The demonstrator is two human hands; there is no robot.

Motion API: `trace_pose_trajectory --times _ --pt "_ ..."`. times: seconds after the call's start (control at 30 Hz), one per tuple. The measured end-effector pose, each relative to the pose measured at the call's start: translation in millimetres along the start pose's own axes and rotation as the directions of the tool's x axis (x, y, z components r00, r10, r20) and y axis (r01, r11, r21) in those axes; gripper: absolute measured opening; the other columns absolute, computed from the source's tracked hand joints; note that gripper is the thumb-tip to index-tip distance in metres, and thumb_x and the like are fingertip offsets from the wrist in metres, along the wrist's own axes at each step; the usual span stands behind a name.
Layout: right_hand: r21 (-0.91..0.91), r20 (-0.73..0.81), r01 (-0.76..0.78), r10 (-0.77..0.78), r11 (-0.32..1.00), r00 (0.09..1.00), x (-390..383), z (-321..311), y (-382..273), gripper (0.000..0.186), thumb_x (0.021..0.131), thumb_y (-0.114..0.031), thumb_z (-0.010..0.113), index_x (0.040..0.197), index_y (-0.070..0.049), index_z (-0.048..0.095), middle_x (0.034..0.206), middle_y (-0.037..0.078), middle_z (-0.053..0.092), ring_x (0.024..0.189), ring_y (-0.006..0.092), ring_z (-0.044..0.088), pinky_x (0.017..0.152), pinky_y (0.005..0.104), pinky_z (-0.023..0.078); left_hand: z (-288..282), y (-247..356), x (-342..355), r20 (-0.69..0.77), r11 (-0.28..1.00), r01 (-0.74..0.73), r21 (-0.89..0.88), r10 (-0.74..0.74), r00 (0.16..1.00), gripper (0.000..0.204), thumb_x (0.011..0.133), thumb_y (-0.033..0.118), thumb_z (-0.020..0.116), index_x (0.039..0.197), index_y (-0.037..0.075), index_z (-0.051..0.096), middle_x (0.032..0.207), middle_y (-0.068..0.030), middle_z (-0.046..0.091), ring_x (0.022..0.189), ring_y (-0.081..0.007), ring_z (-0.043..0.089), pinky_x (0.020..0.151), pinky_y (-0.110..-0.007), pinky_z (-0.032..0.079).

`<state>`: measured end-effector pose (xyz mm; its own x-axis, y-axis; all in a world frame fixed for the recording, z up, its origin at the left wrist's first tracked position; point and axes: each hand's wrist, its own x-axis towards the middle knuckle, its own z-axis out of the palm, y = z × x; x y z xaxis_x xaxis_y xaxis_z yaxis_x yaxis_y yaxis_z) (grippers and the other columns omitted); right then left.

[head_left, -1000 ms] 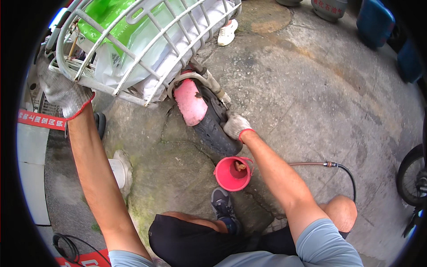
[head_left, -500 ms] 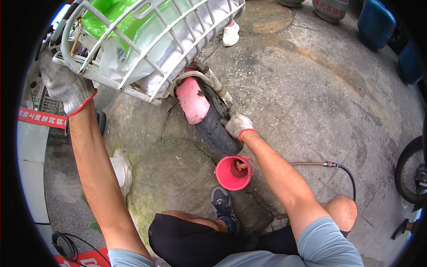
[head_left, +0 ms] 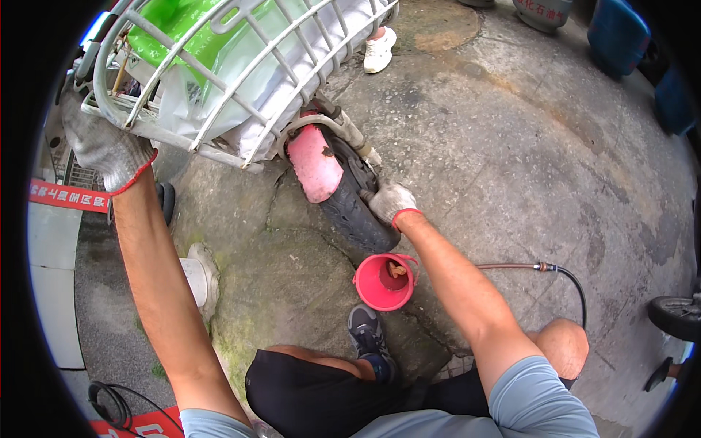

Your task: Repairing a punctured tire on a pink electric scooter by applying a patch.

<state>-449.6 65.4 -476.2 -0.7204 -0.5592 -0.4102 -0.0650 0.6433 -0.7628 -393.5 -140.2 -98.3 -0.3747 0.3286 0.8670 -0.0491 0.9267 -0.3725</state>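
Observation:
My left hand (head_left: 106, 139), in a grey-white knit glove with a red cuff, is closed at the scooter's handlebar (head_left: 89, 62), beside the front basket; its fingertips are mostly hidden. In a matching glove, my right hand (head_left: 391, 203) grips the side of the black front tyre (head_left: 361, 223), with its thumb against the rubber and the other fingers partly out of sight. A worn pink mudguard (head_left: 315, 164) covers the top of the wheel. Above it, the pale metal basket (head_left: 241, 106) holds a green bag (head_left: 193, 33) and clear and white plastic.
A red bucket (head_left: 374, 292) with something orange-brown inside stands before the tyre, near my shoe (head_left: 367, 332). A hose (head_left: 511, 267) runs right. A white pipe (head_left: 196, 281) stands left. Gas cylinders (head_left: 542, 16) and blue containers (head_left: 619, 36) are far right; another person's white shoe (head_left: 379, 51) is beyond the basket.
The basket and front wheel have shifted slightly left. My right hand stays at the tyre, its thumb now more visible. At the right edge, a spoked wheel has given way to another dark wheel.

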Motion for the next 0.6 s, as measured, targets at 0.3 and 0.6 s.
trace_pose_trajectory --times 0.3,0.6 --pt "0.017 -0.008 0.037 -0.037 0.999 0.999 1.3 3.4 0.5 0.057 0.085 -0.042 0.059 0.127 -0.004 0.056 0.121 0.023 0.062 0.114 0.0376 0.059 0.097 0.0434 0.046 -2.5 -15.9 -7.0 0.087 0.973 0.123 0.193 -0.142 0.986 0.038 0.090 0.007 0.060 0.126 -0.003 0.055 0.120 -0.0161 0.063 0.098 -0.0187 0.066 0.076 -0.028 0.056" --pt "0.015 -0.065 0.124 -0.123 0.992 0.990 0.9 4.1 2.9 0.043 0.086 -0.031 0.055 0.120 -0.006 0.059 0.113 0.023 0.065 0.107 0.0387 0.062 0.091 0.0457 0.049 -6.3 -43.6 -1.0 0.061 0.939 -0.052 0.340 0.033 0.998 0.032 0.081 0.017 0.070 0.109 0.003 0.064 0.104 -0.0094 0.067 0.086 -0.0200 0.067 0.066 -0.029 0.056"
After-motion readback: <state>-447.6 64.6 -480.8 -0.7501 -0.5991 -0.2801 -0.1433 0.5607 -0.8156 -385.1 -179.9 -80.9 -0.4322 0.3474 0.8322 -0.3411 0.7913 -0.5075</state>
